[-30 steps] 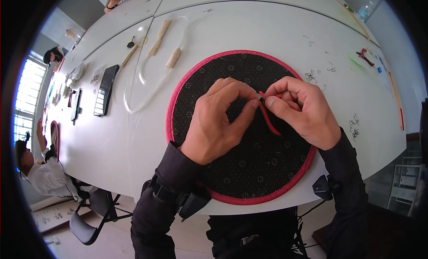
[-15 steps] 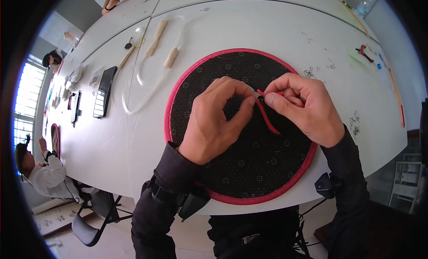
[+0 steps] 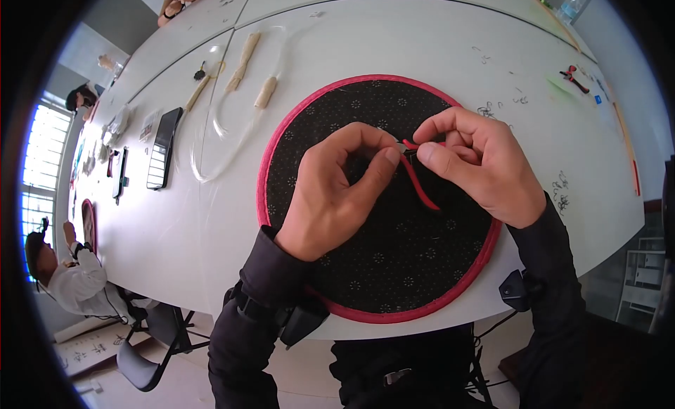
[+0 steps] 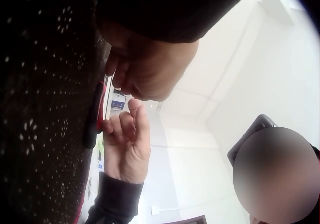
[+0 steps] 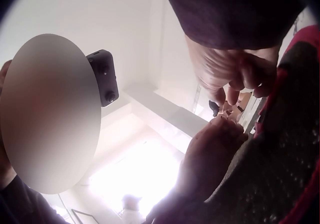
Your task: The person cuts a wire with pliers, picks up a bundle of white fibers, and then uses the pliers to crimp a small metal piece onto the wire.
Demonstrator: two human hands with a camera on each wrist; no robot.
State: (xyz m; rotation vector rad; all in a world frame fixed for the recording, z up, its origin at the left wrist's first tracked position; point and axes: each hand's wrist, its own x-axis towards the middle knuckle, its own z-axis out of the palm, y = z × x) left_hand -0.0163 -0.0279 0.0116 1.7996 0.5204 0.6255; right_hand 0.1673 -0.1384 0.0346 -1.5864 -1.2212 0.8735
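Both hands meet over a round black mat (image 3: 394, 268) with a small flower pattern and a red rim. Thumb and forefinger of my left hand (image 3: 334, 198) come together in a pinch close to the metal head of red-handled pliers (image 3: 420, 187). Facing it, my right hand (image 3: 485, 166) has its thumb and forefinger bent toward each other, with the other fingers curled. I cannot tell what tiny thing the fingertips hold. The pliers lie on the mat beneath the fingers. The left wrist view shows their red and black handles beside the right hand (image 4: 127, 144).
Left of the mat are a clear looped tube (image 3: 211, 173), wooden handles (image 3: 266, 92) and a phone (image 3: 164, 149). Dark curly scraps (image 3: 560, 191) lie at the right, with another pair of pliers (image 3: 575, 78) further back. One person (image 3: 70, 282) sits at the far left.
The right thumb and forefinger have spread slightly, and that hand has risen a little. The left hand has moved slightly left. The pliers stay on the mat.
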